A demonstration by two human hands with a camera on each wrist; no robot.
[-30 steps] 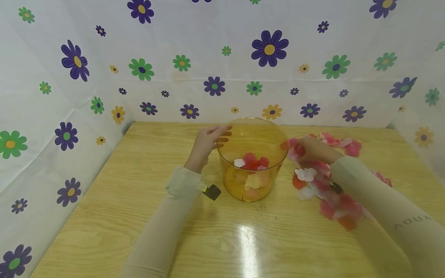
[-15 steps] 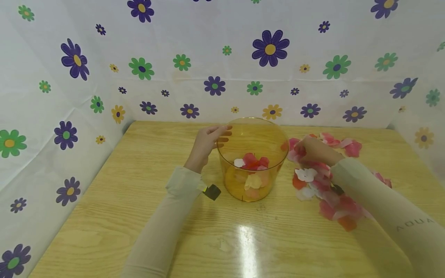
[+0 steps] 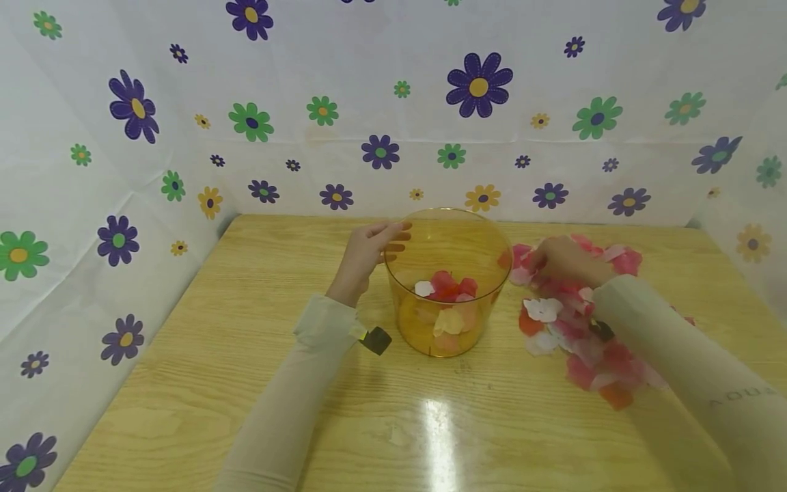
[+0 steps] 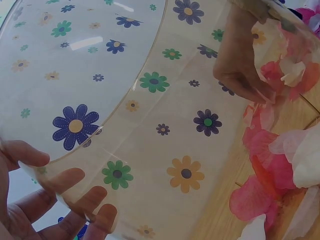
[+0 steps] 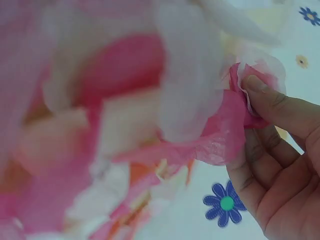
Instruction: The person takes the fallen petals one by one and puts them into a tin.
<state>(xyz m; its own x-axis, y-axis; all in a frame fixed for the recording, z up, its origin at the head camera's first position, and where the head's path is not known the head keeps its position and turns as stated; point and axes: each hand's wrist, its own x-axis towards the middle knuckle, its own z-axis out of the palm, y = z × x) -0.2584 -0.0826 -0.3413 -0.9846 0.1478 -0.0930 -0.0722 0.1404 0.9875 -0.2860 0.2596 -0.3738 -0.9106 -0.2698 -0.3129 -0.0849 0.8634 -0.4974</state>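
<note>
A transparent amber bucket (image 3: 451, 314) stands upright on the table, with several artificial petals (image 3: 450, 321) in white, red, pink and pale yellow in its bottom. My left hand (image 3: 367, 256) holds the bucket's left rim; in the left wrist view its fingers (image 4: 70, 212) show at the plastic wall. To the bucket's right, my right hand (image 3: 568, 261) is over a loose heap of petals (image 3: 568, 328). Seen from the right wrist, my thumb and fingers pinch pink petals (image 5: 255, 95) with a pale edge.
The petal heap spreads along the right of the wooden table (image 3: 258, 273), in pink, red and white. A cloth printed with flowers (image 3: 277, 82) hangs at the back and sides. A small dark square (image 3: 376, 340) sticks out at the left cuff.
My right hand has shifted slightly right and away from the bucket, over the petals. The left hand and the bucket have stayed in place.
</note>
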